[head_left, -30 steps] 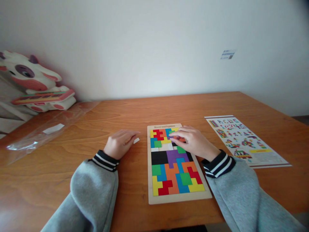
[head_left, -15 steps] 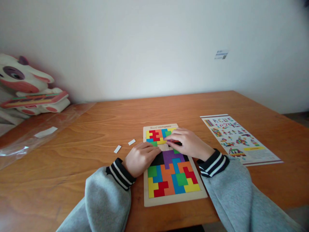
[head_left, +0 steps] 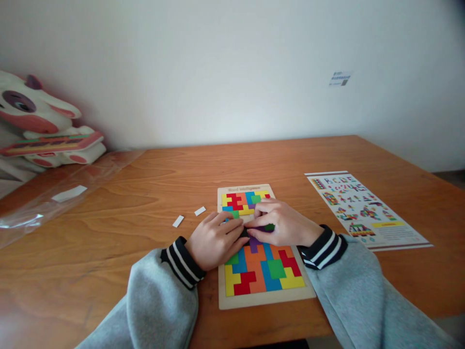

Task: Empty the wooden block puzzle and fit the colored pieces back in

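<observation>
A wooden puzzle board [head_left: 267, 303] lies before me, filled with coloured block pieces in red, yellow, blue, orange, green and purple. At its middle, a black puzzle piece [head_left: 244, 234] shows between the fingertips of both hands. My left hand [head_left: 214, 242] reaches over the board's left edge, thumb and fingers closed about the piece's left side. From the right, my right hand [head_left: 285, 223] pinches at its other side. A purple piece [head_left: 256, 245] shows just below the fingertips. The hands hide much of the board's middle rows.
Two small white pieces [head_left: 199, 211] lie left of the board. A printed pattern sheet [head_left: 366, 213] is on the right. Clear plastic wrap [head_left: 105, 169] and a cow-shaped toy keyboard [head_left: 54, 128] are at the left. A wall stands behind the wooden table [head_left: 145, 194].
My right hand has come down the board from its upper rows, its fingertips now meeting my left hand's at the black piece. My left fingers have curled in. The view has shifted slightly.
</observation>
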The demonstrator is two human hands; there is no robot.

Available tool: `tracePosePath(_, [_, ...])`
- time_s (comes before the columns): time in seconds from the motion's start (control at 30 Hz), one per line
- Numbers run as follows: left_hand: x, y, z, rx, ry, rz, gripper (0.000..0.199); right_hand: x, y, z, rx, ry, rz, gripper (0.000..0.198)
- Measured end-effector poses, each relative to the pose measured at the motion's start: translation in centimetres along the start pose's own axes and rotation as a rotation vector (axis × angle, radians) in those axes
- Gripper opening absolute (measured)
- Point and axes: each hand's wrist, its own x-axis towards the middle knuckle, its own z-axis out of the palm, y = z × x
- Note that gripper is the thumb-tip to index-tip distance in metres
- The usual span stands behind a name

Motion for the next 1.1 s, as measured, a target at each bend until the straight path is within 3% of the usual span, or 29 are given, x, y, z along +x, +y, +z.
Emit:
tracePosePath(0.43, [0.0,0.0,-0.2,-0.054,0.009,-0.035,0.026,-0.7,2.8,-1.2,-0.035,0.017,0.102,0.012])
tracePosePath(0.7, [0.0,-0.2,0.0,-0.168,-0.125,0.001,0.029,-0.6,2.7,-0.8,-0.165,0.049,-0.01,0.014])
tracePosePath(1.1, [0.1,-0.1,0.1,-0.168,-0.169,0.026,0.029,-0.6,1.9,-1.6,-0.337,0.092,-0.143,0.025])
